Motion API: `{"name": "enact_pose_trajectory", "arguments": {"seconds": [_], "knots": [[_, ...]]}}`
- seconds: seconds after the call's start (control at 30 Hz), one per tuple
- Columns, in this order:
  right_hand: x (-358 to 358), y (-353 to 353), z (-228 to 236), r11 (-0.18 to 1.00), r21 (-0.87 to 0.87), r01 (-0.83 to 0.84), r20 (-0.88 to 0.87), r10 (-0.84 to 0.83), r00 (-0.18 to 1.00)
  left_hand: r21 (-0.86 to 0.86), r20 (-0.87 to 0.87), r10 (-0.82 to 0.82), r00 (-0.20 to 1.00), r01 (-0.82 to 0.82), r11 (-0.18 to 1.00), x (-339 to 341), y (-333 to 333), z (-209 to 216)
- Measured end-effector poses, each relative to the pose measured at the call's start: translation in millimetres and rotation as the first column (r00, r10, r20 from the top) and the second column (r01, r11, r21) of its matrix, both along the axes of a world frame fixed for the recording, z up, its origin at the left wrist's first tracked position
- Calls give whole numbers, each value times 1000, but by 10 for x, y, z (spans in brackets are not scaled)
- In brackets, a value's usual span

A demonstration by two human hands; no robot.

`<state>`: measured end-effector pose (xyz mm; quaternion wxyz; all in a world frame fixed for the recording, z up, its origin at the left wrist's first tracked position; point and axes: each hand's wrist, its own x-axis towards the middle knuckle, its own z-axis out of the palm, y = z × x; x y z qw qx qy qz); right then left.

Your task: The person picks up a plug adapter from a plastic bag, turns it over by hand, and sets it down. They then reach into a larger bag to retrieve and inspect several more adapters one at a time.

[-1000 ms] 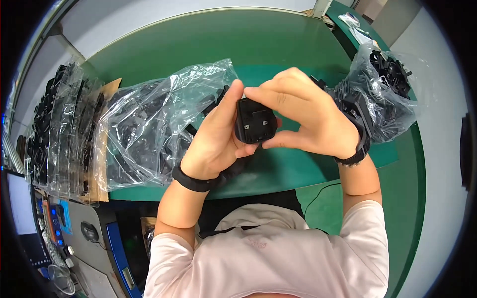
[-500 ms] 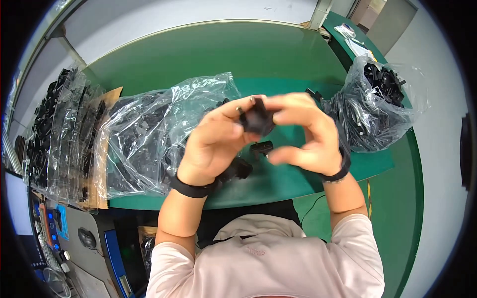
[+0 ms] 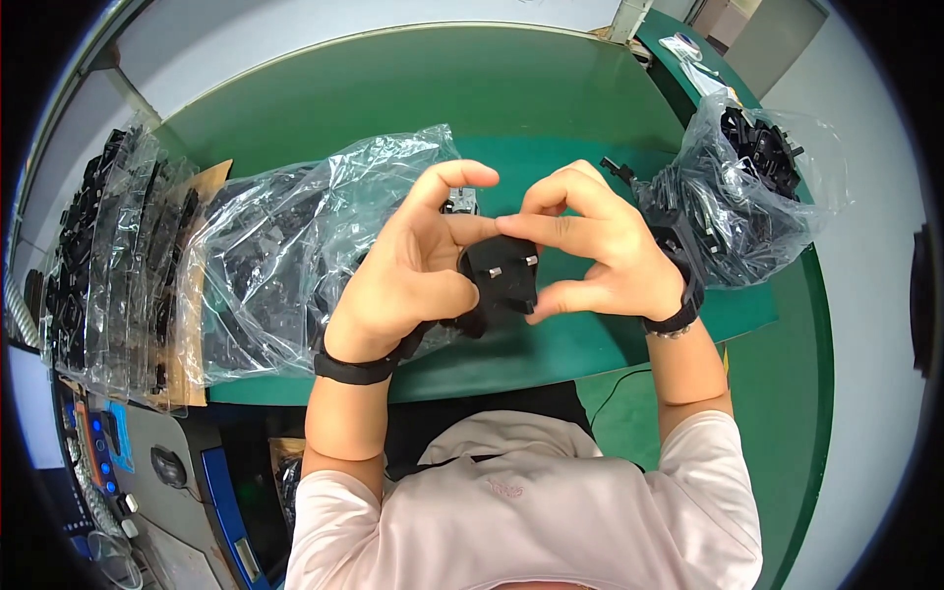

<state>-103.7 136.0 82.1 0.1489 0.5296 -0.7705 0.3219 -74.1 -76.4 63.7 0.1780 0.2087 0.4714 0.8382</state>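
A black plug adapter with metal pins on its face is held up over the green table, pins turned toward me. My right hand pinches it, index finger at the top edge and thumb at the lower right corner. My left hand closes on its left side, the thumb pressing that edge and one finger reaching its top; the index finger is raised. Behind the left fingers a further piece with silvery metal shows in part. Below the adapter, another dark piece is partly hidden by the left thumb.
On the left lies a large clear plastic bag of black parts, beside stacked clear trays of black parts. At right stands an open plastic bag full of black plugs. A black plug lies near that bag on the green table.
The blurred black piece between my hands has turned and now shows its pin face toward me. My right thumb and index finger have closed on it.
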Motion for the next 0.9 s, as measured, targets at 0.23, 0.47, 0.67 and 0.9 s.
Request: {"name": "enact_pose_trajectory", "arguments": {"seconds": [0.23, 0.47, 0.67, 0.9], "knots": [[74, 166, 232, 953, -110, 282, -83, -292, 953, 80, 14, 213, 977, -214, 974, -2, 45, -20], [186, 404, 563, 904, -142, 404, -259, -428, 866, 124, -6, 260, 966, -257, 959, 17, 54, -106], [220, 519, 669, 877, -188, 441, -318, -480, 818, 145, 8, 274, 962, -273, 951, 2, 82, -94], [221, 555, 681, 867, -197, 459, -350, -499, 793, 146, 3, 258, 966, -256, 956, -22, 69, -108]]}}
